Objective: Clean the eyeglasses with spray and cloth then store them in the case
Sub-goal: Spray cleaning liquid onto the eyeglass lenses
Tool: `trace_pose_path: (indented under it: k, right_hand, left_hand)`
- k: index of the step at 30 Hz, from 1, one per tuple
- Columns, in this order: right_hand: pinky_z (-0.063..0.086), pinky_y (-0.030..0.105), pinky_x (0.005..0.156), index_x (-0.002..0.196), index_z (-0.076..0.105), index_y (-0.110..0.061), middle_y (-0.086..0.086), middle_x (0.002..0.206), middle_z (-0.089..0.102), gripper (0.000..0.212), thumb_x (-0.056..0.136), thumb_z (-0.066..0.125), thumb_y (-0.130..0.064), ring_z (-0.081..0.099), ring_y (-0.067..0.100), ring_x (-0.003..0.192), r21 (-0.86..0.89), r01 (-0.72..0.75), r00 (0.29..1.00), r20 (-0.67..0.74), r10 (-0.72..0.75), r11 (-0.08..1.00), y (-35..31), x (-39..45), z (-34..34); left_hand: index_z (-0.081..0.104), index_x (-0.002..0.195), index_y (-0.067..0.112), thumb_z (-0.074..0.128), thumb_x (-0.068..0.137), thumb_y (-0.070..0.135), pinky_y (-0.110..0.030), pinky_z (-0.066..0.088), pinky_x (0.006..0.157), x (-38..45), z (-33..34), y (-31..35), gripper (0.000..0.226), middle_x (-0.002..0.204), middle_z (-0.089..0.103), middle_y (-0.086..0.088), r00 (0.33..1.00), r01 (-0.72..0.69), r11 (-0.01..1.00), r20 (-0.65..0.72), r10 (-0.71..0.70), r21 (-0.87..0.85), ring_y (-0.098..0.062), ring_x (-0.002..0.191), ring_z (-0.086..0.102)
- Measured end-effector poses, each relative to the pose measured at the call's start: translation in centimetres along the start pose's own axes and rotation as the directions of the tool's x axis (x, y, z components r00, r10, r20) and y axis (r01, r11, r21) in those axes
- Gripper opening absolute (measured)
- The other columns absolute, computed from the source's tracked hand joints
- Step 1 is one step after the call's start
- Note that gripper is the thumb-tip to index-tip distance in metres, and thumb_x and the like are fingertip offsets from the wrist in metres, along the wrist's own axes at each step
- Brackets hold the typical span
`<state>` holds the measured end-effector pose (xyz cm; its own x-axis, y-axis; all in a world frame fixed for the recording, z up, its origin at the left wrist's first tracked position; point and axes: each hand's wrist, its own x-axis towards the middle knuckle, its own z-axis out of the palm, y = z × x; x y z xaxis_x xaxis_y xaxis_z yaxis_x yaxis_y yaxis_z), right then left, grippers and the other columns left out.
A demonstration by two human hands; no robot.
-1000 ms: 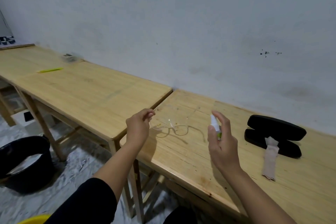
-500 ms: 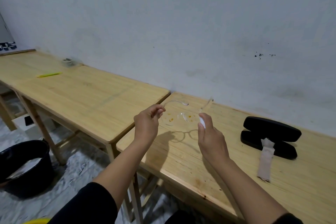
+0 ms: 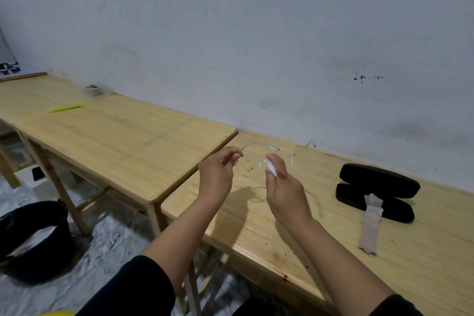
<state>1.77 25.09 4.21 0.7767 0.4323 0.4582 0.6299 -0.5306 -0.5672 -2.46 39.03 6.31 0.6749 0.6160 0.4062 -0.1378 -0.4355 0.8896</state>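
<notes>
My left hand point(image 3: 217, 174) pinches the left edge of clear-framed eyeglasses point(image 3: 252, 166), held above the wooden table point(image 3: 320, 233) with the temples pointing toward the wall. Orange specks show on the left lens. My right hand point(image 3: 283, 188) grips a small white spray bottle point(image 3: 271, 168), its top just in front of the lenses. An open black glasses case point(image 3: 377, 187) lies to the right on the table. A beige cloth point(image 3: 371, 223) is draped from the case's front half onto the table.
A second wooden table point(image 3: 115, 133) adjoins on the left, with a yellow-green pen point(image 3: 67, 108) and a small grey object point(image 3: 92, 90) near the wall. A black tub point(image 3: 30, 236) stands on the floor at lower left. The grey wall runs behind both tables.
My left hand lifted the glasses off the table and turned the temples toward the wall. My right hand brought the spray bottle leftward up to the lenses.
</notes>
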Motion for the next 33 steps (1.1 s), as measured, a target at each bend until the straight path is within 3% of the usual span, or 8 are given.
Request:
trace_pose_path:
  k: [5,8,10,13,15,17,26,33]
  right_hand:
    - [0.045,0.036,0.074,0.129,0.032,-0.027,0.007,0.091,0.063,0.032,0.098,0.026,-0.034,0.058,0.031,0.088,0.036,-0.021,0.999,0.035,0.019,0.999,-0.6,0.0,0.2]
    - [0.040,0.032,0.057,0.127,0.035,-0.025,0.001,0.065,0.052,0.030,0.098,0.031,-0.029,0.055,0.024,0.062,0.096,0.002,0.999,-0.049,0.002,0.995,-0.6,-0.1,0.3]
    - [0.035,0.027,0.045,0.124,0.038,-0.031,-0.001,0.056,0.046,0.027,0.098,0.034,-0.028,0.044,0.016,0.044,0.293,-0.065,0.986,-0.125,0.106,0.954,-0.1,-0.5,0.0]
    - [0.029,0.021,0.037,0.114,0.042,-0.041,0.004,0.061,0.045,0.019,0.098,0.035,-0.033,0.036,0.013,0.037,0.791,-0.327,0.878,0.052,0.475,0.517,0.7,-0.9,-0.7]
    - [0.026,0.016,0.036,0.115,0.045,-0.040,0.003,0.060,0.044,0.020,0.097,0.036,-0.034,0.032,0.011,0.034,0.885,-0.392,0.817,0.210,0.537,0.251,1.3,-0.6,-1.2]
    - [0.024,0.013,0.035,0.116,0.045,-0.036,0.003,0.057,0.041,0.020,0.098,0.037,-0.033,0.030,0.010,0.031,0.903,-0.401,0.805,0.269,0.529,0.152,1.4,-0.1,-1.6]
    - [0.022,0.013,0.030,0.114,0.047,-0.031,0.000,0.053,0.043,0.019,0.098,0.036,-0.032,0.030,0.009,0.032,0.871,-0.492,0.802,0.461,0.380,-0.018,-0.4,0.5,-0.3]
    - [0.022,0.012,0.033,0.107,0.048,-0.030,0.001,0.050,0.042,0.016,0.098,0.035,-0.029,0.028,0.010,0.030,0.852,-0.522,0.804,0.481,0.351,0.029,-1.5,0.5,0.4]
  left_hand:
    - [0.071,0.087,0.010,0.053,0.089,-0.002,-0.002,0.046,0.074,-0.3,0.6,0.4,0.021,0.079,0.068,0.003,1.000,-0.006,1.000,0.017,0.006,-0.010,0.016,0.070,0.061]
    - [0.070,0.088,0.010,0.052,0.089,-0.001,-0.003,0.047,0.076,-0.1,0.6,0.6,0.021,0.081,0.068,0.002,1.000,0.002,0.999,0.010,-0.001,-0.033,0.012,0.072,0.062]
    - [0.070,0.087,0.008,0.052,0.090,0.000,-0.004,0.047,0.075,0.1,0.3,0.7,0.020,0.083,0.069,0.000,1.000,0.016,0.998,-0.012,-0.017,-0.057,0.003,0.075,0.065]
    - [0.069,0.088,0.006,0.052,0.091,0.001,-0.001,0.044,0.067,0.6,-0.3,0.6,0.019,0.082,0.068,0.001,0.998,0.021,0.997,-0.053,-0.025,-0.080,0.008,0.069,0.064]
    - [0.069,0.086,0.009,0.052,0.092,0.005,0.000,0.042,0.062,0.9,-0.5,0.4,0.018,0.077,0.068,0.004,0.997,0.024,0.997,-0.070,-0.029,-0.075,0.012,0.065,0.062]
    - [0.070,0.084,0.014,0.054,0.092,0.009,-0.001,0.043,0.063,1.0,-0.4,0.4,0.018,0.074,0.067,0.006,0.996,0.030,0.996,-0.084,-0.037,-0.084,0.011,0.064,0.062]
    - [0.069,0.084,0.021,0.056,0.091,0.012,-0.021,0.051,0.080,1.1,0.4,1.6,0.017,0.077,0.069,0.009,0.993,0.071,0.978,-0.083,-0.088,-0.197,-0.005,0.078,0.069]
    - [0.069,0.092,0.013,0.056,0.091,0.012,-0.010,0.050,0.073,1.1,1.0,2.2,0.013,0.079,0.069,0.007,0.995,0.060,0.980,-0.073,-0.074,-0.189,0.003,0.074,0.066]
